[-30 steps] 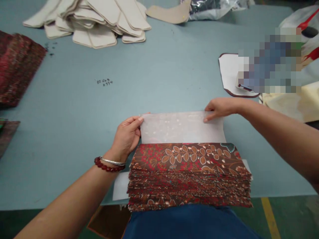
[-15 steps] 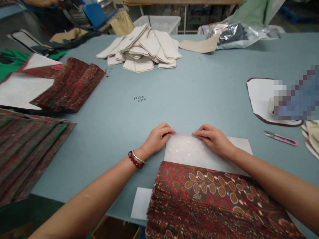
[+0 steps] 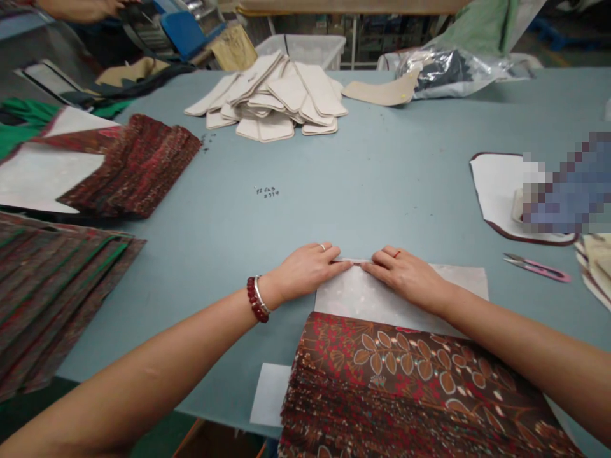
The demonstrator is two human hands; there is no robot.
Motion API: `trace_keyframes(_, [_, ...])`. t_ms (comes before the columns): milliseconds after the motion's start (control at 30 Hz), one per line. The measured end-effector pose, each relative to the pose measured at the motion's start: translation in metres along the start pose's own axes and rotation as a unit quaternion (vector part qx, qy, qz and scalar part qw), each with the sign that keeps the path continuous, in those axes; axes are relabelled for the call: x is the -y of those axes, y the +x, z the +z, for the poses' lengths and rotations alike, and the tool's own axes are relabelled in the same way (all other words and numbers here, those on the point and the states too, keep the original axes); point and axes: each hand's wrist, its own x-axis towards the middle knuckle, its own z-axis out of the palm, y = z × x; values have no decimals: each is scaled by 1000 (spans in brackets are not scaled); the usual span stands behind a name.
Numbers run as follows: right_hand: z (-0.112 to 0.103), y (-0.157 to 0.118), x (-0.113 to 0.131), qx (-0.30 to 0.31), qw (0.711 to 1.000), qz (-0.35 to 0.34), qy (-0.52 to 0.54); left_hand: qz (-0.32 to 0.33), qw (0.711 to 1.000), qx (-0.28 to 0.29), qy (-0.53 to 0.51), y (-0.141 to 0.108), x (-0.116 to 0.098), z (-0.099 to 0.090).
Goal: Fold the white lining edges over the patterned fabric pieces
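A piece of fabric [image 3: 351, 289] lies with its pale, whitish side up just beyond a stack of brown floral fabric pieces [image 3: 405, 362]. At its far edge, a narrow strip is turned over between my hands. My left hand [image 3: 305, 270], with a ring and a red bead bracelet at the wrist, grips that edge from the left. Closed on the same edge from the right is my right hand [image 3: 410, 277]. Both thumbs point inward and press on the turned strip, their tips close together. Part of the fabric is hidden under my right hand and forearm.
Pink-handled thread snips [image 3: 537, 267] lie to the right, near a white dark-edged piece [image 3: 501, 191]. Cream panels [image 3: 286, 92] are heaped at the back. Stacked patterned fabrics [image 3: 133, 168] and striped pieces [image 3: 52, 292] sit at left. A white card [image 3: 270, 394] lies by the front edge.
Both thumbs have come inward along the fabric's far edge, so they now nearly meet. A narrow strip of that edge now shows turned over. My left hand lies flatter than before.
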Motion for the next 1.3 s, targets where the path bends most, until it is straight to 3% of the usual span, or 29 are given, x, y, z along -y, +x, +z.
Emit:
trace_keyframes(233, [-2,-44,-23,-24,999,11,41,19,995,1,94,-18,5,4])
trace_keyframes(533, [-7,-106,-44,-42,996,49,64,1,994,-21,109,-31,8,3])
trace_keyframes(867, [-14,-191,-72,-48,987,149,32,-74,988,-110,77,-52,3,29])
trace_keyframes(967, [-18,-188,-70,-70,972,219,59,-86,986,-128,68,-53,0,33])
trace_keyframes(1133, [-27,-149,-54,-61,930,323,164,-96,986,-131,31,-52,0,31])
trace_keyframes(1233, [-45,-143,-36,-42,929,317,184,-125,983,-128,-43,-49,3,22])
trace_keyframes(1300, [-62,-154,-13,0,935,266,233,-172,967,-155,-106,-45,4,13])
